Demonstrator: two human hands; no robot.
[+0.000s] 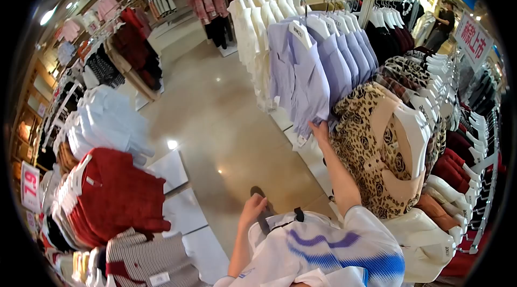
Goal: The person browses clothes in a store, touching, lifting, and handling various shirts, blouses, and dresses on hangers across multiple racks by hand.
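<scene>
One pale, glossy floor stretched left of the front lavender shirt. A leopard-print garment hung just right of that shirt, nearer the wearer; a red sweater hung well apart to its left, and cream tops close on its left. The shirt itself headed its row. At its lower edge was the right hand, fingers grasping the cloth. The left hand was below the shirt, fingers curled; whether they held anything, I could not tell.
</scene>
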